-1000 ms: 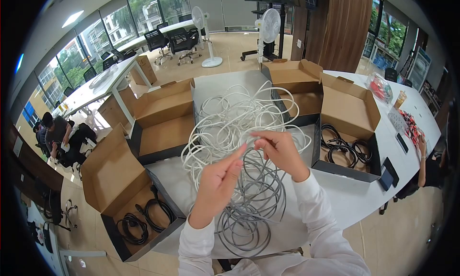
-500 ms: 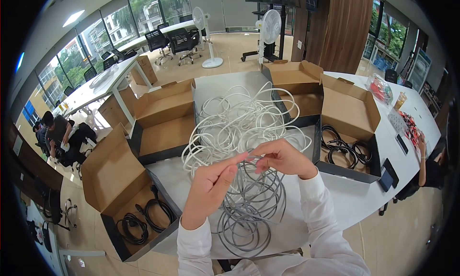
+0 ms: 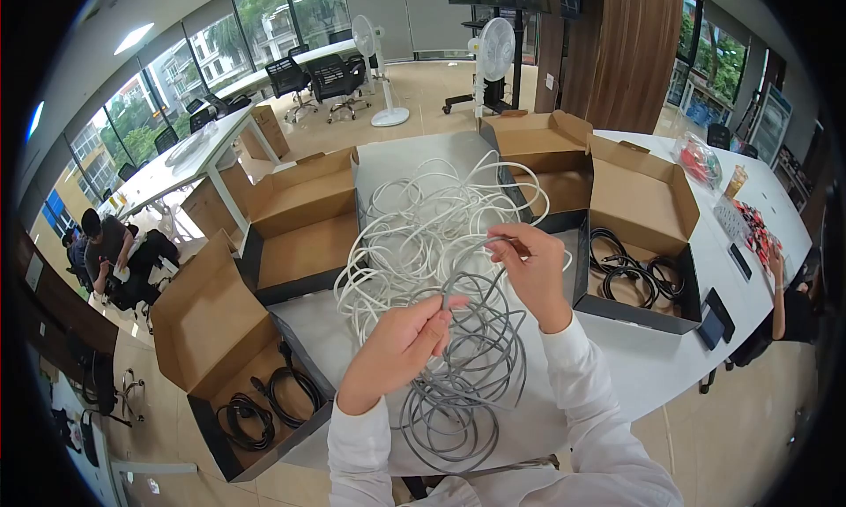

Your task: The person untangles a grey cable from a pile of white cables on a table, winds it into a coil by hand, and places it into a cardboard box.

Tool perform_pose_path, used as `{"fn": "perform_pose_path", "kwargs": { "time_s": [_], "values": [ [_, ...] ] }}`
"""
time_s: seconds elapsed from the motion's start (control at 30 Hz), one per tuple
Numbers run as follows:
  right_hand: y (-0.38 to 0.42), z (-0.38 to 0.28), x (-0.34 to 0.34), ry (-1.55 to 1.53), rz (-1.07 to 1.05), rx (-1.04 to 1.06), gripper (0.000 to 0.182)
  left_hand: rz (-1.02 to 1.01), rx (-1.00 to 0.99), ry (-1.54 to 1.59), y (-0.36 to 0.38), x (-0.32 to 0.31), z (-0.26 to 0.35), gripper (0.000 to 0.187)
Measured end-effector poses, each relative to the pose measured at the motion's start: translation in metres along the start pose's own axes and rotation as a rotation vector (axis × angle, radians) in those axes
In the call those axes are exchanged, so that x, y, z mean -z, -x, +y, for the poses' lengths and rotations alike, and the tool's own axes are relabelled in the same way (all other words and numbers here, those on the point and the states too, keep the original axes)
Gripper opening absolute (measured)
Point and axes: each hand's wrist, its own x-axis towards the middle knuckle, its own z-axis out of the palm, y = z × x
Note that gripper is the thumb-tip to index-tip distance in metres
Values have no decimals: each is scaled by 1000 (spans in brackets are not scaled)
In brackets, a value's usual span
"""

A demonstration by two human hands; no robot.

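Left hand [image 3: 398, 347] and right hand [image 3: 531, 273] each pinching grey cable [image 3: 467, 366], white cable [image 3: 423, 221] piled just beyond on table [image 3: 388, 163].

Both white-sleeved forearms [image 3: 359, 445] reach in over the near edge of the table [image 3: 539, 419]. The left hand [image 3: 395, 347] points inward, thumb and forefinger closed together; the right hand [image 3: 536, 273], farther from that edge, pinches with fingers curled

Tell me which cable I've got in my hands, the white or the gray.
The gray cable: your left hand and right hand both pinch it. Its loops lie nearer you; the white cable is heaped beyond.
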Motion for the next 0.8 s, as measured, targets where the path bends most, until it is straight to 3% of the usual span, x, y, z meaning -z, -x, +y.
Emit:
{"fn": "perform_pose_path", "kwargs": {
  "time_s": [0.1,0.2,0.3,0.33,0.43,0.53,0.63,0.73,0.8],
  "values": [
    [2,11,-1,-141,-56,-83,28,-28,-70,142,-1,6,3,33],
    [5,13,-10,-435,-176,-243,48,76,-194,214,-2,8,-5,34],
    [15,16,-24,-620,-377,-347,66,128,-270,315,2,15,-6,36],
    [19,15,-29,-632,-451,-362,64,155,-314,325,2,16,-7,36],
    [28,20,-36,-24,-724,-49,58,227,-419,367,3,16,-11,37],
    [36,14,-53,4,-765,46,55,259,-461,421,1,13,-11,38],
    [46,13,-65,13,-631,74,52,225,-482,460,-3,5,-6,38],
    [48,16,-66,15,-544,130,44,134,-507,511,-5,-3,-9,36],
    [46,21,-68,-152,-527,82,31,88,-516,532,-7,-7,-16,34]
  ]
}}
